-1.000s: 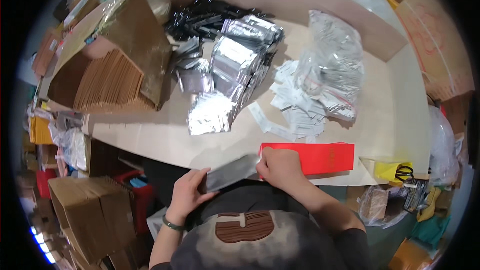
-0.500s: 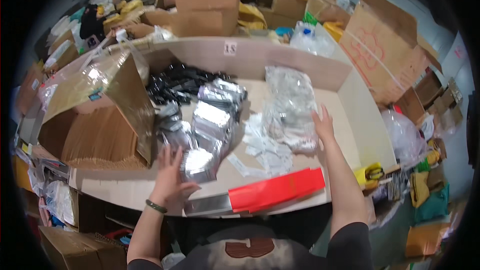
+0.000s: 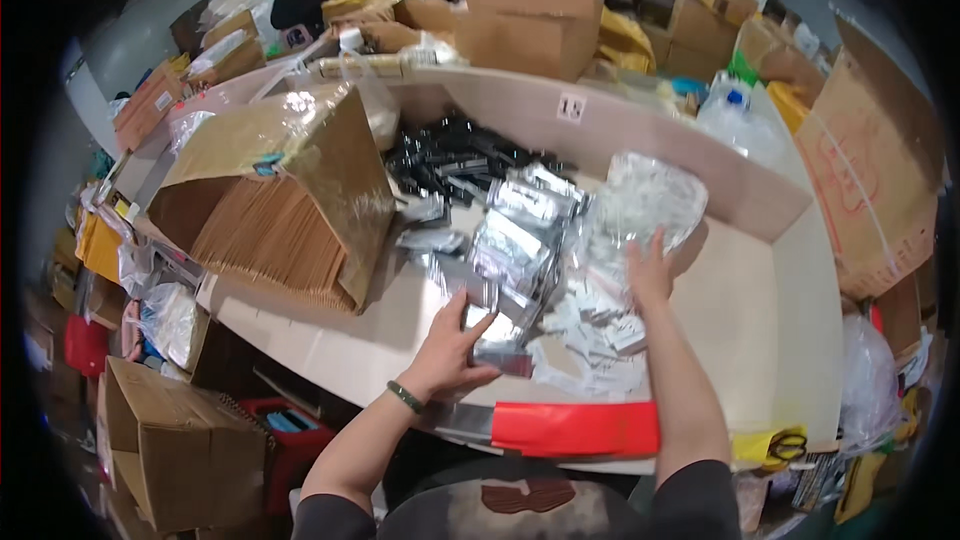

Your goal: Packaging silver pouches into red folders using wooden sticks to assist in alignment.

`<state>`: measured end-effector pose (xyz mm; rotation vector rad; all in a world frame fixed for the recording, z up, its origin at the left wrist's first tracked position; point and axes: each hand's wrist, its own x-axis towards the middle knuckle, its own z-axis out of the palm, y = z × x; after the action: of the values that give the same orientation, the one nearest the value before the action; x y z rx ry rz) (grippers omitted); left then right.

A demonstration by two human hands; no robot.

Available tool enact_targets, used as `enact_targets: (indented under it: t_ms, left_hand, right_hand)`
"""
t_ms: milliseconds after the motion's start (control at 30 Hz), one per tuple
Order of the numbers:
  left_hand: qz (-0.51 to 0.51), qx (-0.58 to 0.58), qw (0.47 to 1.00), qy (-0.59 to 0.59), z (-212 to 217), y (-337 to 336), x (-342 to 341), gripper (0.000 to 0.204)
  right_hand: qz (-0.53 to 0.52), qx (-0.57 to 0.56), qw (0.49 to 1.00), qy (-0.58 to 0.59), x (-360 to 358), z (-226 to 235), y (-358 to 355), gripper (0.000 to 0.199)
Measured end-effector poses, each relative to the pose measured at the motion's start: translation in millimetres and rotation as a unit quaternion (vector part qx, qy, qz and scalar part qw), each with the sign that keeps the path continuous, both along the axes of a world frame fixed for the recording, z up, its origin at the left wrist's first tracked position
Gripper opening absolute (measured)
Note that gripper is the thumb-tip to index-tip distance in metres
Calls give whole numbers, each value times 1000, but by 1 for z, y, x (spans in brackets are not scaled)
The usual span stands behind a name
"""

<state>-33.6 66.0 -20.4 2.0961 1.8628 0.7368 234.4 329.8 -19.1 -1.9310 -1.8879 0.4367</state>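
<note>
My left hand point(image 3: 450, 352), with a dark bangle at the wrist, has its fingers spread at the near end of a row of shiny silver packets point(image 3: 510, 245). Its fingertips appear to touch the nearest packets. My right hand point(image 3: 650, 275) reaches up with fingers apart, against the near side of a bundle of clear plastic bags point(image 3: 655, 195). Between the hands lies a loose heap of small white paper slips point(image 3: 590, 340). Behind the silver packets is a pile of black slim pieces point(image 3: 455, 155), too small to name.
A tilted open carton point(image 3: 365, 210) packed with brown cardboard sheets stands at the left. A red strip-like package point(image 3: 575, 428) lies along the front edge. Black-handled scissors point(image 3: 788, 445) sit at the front right corner. A raised wooden wall point(image 3: 500, 100) borders the back.
The view has swung left, so the table appears farther right. The clear bag bundle has been pushed back and bunched up by my right hand. My left hand stays by the silver packets.
</note>
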Motion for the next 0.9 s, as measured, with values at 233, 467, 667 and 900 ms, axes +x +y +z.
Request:
enact_targets:
  t_ms: [233, 467, 667, 900]
  left_hand:
    - [105, 53, 993, 24, 29, -40, -24, 82]
    - [451, 124, 859, 206, 116, -38, -216, 21]
    - [310, 81, 927, 197, 37, -53, -277, 12]
    - [289, -15, 929, 230, 41, -45, -284, 12]
  right_hand:
    - [244, -29, 969, 39, 39, 55, -100, 24]
    - [357, 54, 929, -85, 15, 14, -143, 23]
    - [343, -49, 938, -36, 22, 27, -141, 16]
    - [198, 99, 974, -57, 7, 34, -141, 17]
